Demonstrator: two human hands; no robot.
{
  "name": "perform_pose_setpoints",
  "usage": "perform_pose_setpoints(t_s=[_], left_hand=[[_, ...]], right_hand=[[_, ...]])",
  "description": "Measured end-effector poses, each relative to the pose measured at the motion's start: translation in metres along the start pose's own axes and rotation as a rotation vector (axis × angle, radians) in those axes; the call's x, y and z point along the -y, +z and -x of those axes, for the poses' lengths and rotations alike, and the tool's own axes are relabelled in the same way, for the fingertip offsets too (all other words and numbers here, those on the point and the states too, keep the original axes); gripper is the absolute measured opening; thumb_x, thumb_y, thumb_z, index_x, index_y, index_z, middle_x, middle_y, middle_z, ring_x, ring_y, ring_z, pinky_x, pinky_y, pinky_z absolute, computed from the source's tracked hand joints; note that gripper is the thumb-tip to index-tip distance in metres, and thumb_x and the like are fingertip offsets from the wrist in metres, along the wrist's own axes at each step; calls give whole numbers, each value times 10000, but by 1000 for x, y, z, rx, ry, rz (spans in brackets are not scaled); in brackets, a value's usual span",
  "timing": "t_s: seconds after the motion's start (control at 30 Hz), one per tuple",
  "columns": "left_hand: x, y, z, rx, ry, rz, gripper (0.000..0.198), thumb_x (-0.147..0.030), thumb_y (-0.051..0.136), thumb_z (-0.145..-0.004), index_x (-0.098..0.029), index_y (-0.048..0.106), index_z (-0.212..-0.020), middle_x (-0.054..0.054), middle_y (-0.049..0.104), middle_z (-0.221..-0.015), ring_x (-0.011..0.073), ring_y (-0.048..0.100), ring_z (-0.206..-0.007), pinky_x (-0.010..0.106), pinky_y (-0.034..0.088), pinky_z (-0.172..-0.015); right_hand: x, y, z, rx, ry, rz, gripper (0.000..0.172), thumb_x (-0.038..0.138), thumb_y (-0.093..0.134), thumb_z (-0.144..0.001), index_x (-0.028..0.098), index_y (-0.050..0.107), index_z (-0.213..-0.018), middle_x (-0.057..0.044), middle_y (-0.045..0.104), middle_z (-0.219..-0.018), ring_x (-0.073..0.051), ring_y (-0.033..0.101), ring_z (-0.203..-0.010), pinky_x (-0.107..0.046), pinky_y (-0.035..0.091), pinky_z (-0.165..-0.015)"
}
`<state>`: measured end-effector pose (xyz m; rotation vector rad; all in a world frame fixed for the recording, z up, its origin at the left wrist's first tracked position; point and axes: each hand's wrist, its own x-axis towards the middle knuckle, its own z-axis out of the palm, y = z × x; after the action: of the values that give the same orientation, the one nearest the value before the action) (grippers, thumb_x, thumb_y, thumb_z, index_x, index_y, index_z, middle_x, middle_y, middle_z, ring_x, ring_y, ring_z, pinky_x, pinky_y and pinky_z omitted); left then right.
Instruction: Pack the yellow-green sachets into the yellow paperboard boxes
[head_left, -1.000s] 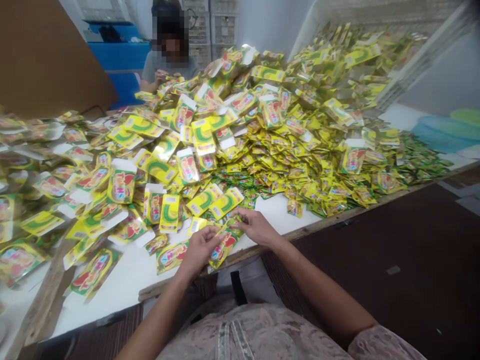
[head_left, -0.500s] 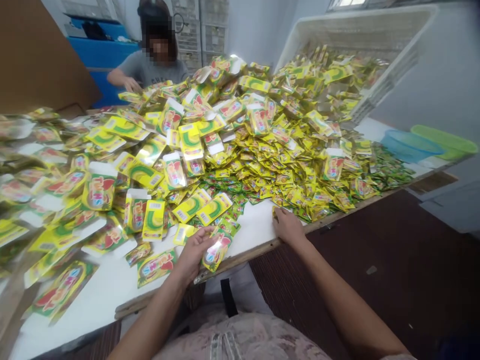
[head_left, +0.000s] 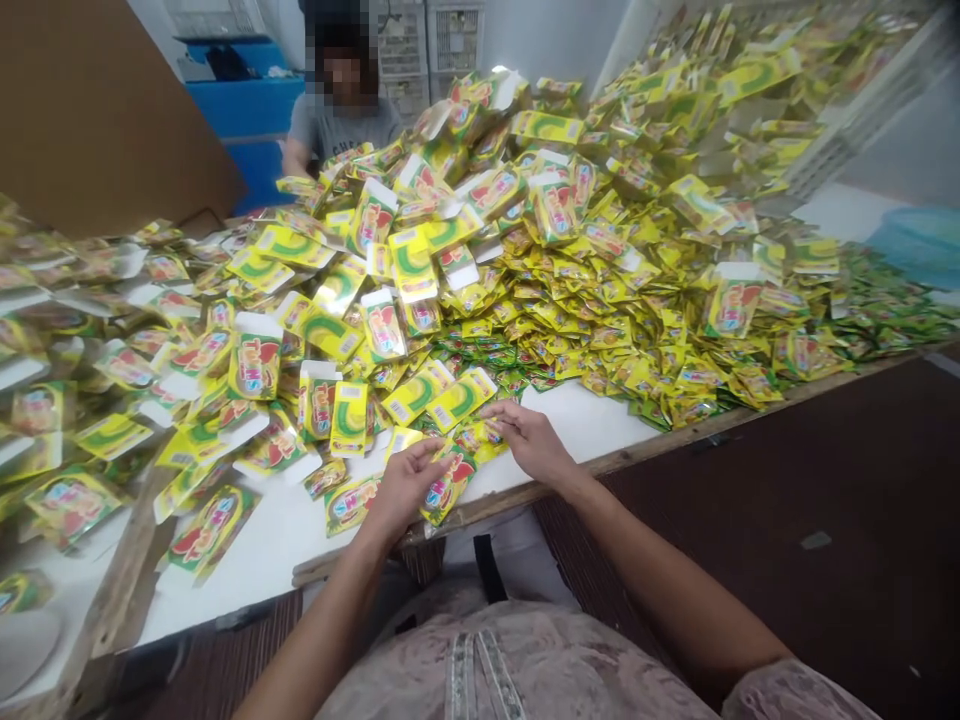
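My left hand [head_left: 409, 488] is closed around a small green and yellow printed carton [head_left: 448, 488], tilted at the table's front edge. At the carton's upper end my right hand [head_left: 534, 442] pinches small yellow sachets [head_left: 480, 438]. How far these are inside the carton I cannot tell. Another printed carton [head_left: 351, 505] lies flat just left of my left hand. Beyond both hands rises a big heap of yellow sachets [head_left: 570, 330], with green sachets [head_left: 491, 368] at its foot and several cartons with white open flaps, such as one carton [head_left: 256, 358], on the left.
A large pale crate [head_left: 862, 120] lies tipped at the right, spilling sachets. Near it is a blue basin [head_left: 919, 245]. Across the heap sits a person [head_left: 341, 120]. Wooden strips [head_left: 600, 462] edge the white table [head_left: 592, 412], and a brown board [head_left: 97, 110] leans at the left.
My right hand has come from the table's front edge leftward to the carton, with yellow sachets in its fingers. My left hand still holds the carton. The view has turned somewhat.
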<state>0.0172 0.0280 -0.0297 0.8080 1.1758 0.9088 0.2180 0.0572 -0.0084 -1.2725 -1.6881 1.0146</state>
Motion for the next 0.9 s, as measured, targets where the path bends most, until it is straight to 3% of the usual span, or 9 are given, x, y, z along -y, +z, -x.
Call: perform_pose_setpoints(t_s=[0.23, 0.47, 0.67, 0.8, 0.9], left_hand=[[-7, -2, 4, 106, 1, 23, 408, -366, 799, -568, -157, 675, -896, 22, 710, -714, 158, 639, -672, 259, 480, -675], [-4, -1, 2, 83, 23, 127, 400, -352, 803, -573, -146, 669, -889, 12, 702, -684, 138, 630, -629, 255, 477, -665], [-2, 1, 3, 51, 43, 102, 414, -357, 802, -572, -148, 673, -904, 13, 703, -697, 136, 626, -625, 245, 472, -649], [0, 0, 4, 25, 53, 76, 424, -373, 790, -583, -146, 674, -921, 20, 693, -672, 158, 629, -611, 260, 478, -613], [1, 0, 6, 10, 40, 60, 430, -379, 795, -567, -143, 681, -907, 23, 690, -660, 167, 632, -612, 261, 479, -603]], right_hand=[[14, 11, 1, 121, -115, 86, 192, 231, 468, -826, 200, 653, -864, -22, 682, -829, -171, 618, -782, -285, 459, -716], [17, 20, 6, -67, -61, 42, 80, 276, 610, -754, 198, 631, -757, 3, 611, -673, -151, 561, -633, -274, 452, -626], [19, 29, 9, -163, -58, 98, 98, 286, 623, -741, 204, 628, -795, -30, 632, -778, -170, 571, -698, -297, 469, -661], [21, 31, 11, -158, -61, 105, 58, 256, 625, -729, 205, 622, -756, -22, 640, -751, -168, 579, -694, -293, 459, -678], [22, 30, 12, -64, 54, -2, 125, 269, 615, -730, 200, 607, -834, -10, 655, -736, -161, 590, -693, -274, 441, -654]])
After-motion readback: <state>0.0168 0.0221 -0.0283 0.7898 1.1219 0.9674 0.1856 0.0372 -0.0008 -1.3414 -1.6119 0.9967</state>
